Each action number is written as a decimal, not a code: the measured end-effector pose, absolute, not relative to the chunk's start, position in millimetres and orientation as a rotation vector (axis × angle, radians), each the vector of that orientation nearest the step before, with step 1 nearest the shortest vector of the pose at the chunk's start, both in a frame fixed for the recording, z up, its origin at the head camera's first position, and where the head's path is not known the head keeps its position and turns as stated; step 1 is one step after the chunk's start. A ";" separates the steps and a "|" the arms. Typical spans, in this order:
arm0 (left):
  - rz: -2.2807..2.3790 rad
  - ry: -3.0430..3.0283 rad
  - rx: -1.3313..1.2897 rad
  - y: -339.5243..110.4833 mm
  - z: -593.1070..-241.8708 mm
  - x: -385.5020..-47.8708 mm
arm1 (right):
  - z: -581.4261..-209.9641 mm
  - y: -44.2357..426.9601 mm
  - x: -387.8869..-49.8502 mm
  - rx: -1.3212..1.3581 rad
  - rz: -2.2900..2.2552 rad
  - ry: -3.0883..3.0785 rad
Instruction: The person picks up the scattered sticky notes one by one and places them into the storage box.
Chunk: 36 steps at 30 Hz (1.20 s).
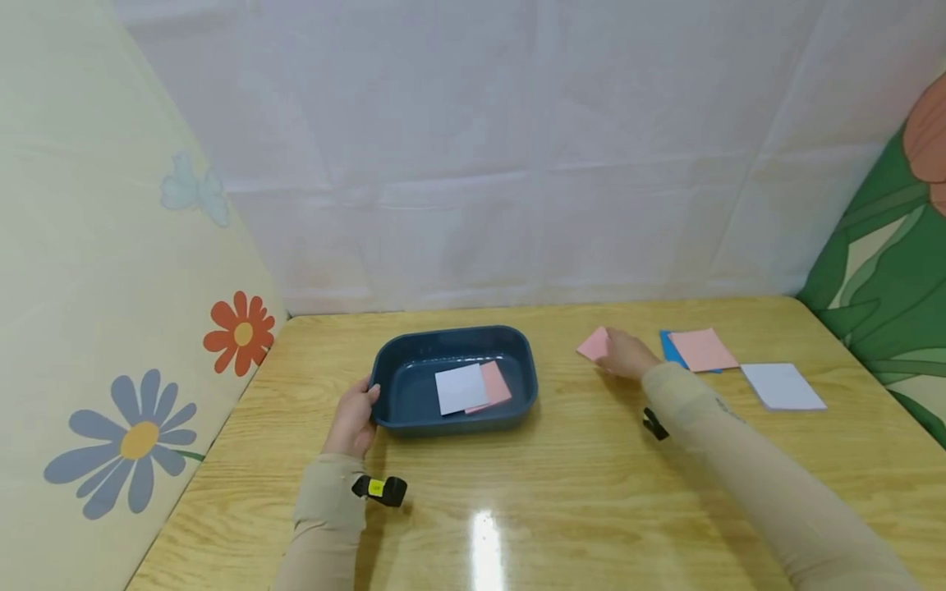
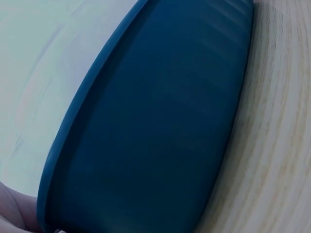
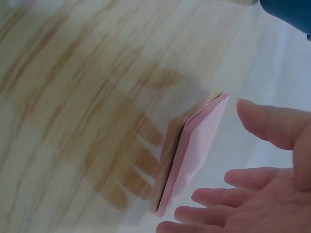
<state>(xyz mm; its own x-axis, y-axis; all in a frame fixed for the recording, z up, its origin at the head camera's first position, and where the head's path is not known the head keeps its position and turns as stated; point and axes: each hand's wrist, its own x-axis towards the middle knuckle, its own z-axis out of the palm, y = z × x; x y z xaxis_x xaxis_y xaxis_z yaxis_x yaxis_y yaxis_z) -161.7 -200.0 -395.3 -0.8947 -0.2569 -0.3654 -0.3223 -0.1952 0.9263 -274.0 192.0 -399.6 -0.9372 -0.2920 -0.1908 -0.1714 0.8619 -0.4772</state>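
A dark blue plastic tub stands on the table, with a white paper square partly covering a pink one inside. My left hand grips its left rim, thumb over the edge; the left wrist view shows the tub's outer wall up close. To the right of the tub lies a thin pad of pink square paper. Over this pad hovers my right hand, partly covering it in the head view. In the right wrist view the fingers are spread, apart from the pink pad.
Farther right, a pink pad overlaps a blue one. Beside them lies a white pad. A white cloth hangs behind the wooden table. Flower-printed panels flank it on both sides.
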 end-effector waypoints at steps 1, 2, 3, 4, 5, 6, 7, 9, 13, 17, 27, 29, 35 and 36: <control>2.289 1.964 -0.705 -200.1 -395.4 -161.7 | -399.9 192.1 -274.4 -0.345 -0.673 2.776; 2.289 1.963 -0.704 -200.1 -395.4 -161.6 | -400.5 192.2 -275.1 -0.339 -0.669 2.774; 2.289 1.962 -0.706 -200.1 -395.3 -161.6 | -401.1 192.3 -276.0 -0.334 -0.665 2.770; 2.289 1.960 -0.707 -200.4 -395.5 -161.7 | -401.7 192.2 -276.8 -0.332 -0.660 2.768; 2.289 1.960 -0.708 -200.5 -395.5 -161.8 | -402.3 192.2 -277.6 -0.331 -0.659 2.766; 2.287 1.960 -0.709 -200.7 -395.6 -161.8 | -402.6 192.0 -278.1 -0.339 -0.653 2.769; 2.284 1.962 -0.708 -200.8 -395.7 -162.0 | -403.0 191.8 -278.6 -0.341 -0.653 2.768; 2.281 1.965 -0.706 -200.8 -395.7 -162.2 | -403.8 192.0 -279.8 -0.356 -0.648 2.772; 2.282 1.972 -0.694 -200.3 -395.3 -162.8 | -403.7 192.5 -281.0 -0.361 -0.651 2.759; 2.286 1.971 -0.694 -199.8 -394.8 -163.4 | -404.1 193.3 -282.5 -0.366 -0.640 2.751; 2.280 1.964 -0.700 -199.7 -394.7 -162.6 | -410.0 196.1 -286.0 -0.409 -0.636 2.797; 2.279 1.961 -0.699 -199.8 -395.1 -161.9 | -411.5 196.9 -286.2 -0.399 -0.639 2.792; 2.284 1.969 -0.692 -199.3 -395.6 -161.1 | -413.8 197.2 -286.4 -0.379 -0.637 2.797; 2.286 1.969 -0.696 -199.0 -395.4 -161.2 | -413.8 197.2 -286.5 -0.383 -0.634 2.806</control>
<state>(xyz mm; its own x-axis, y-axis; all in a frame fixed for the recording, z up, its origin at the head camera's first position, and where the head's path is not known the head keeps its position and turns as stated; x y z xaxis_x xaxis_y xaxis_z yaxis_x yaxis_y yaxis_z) -161.2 -199.0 -395.4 -0.8980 -0.2526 -0.3602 -0.3188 -0.1906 0.9285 -286.5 197.2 -413.8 -0.9370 -0.3037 -0.1727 -0.1998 0.8714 -0.4480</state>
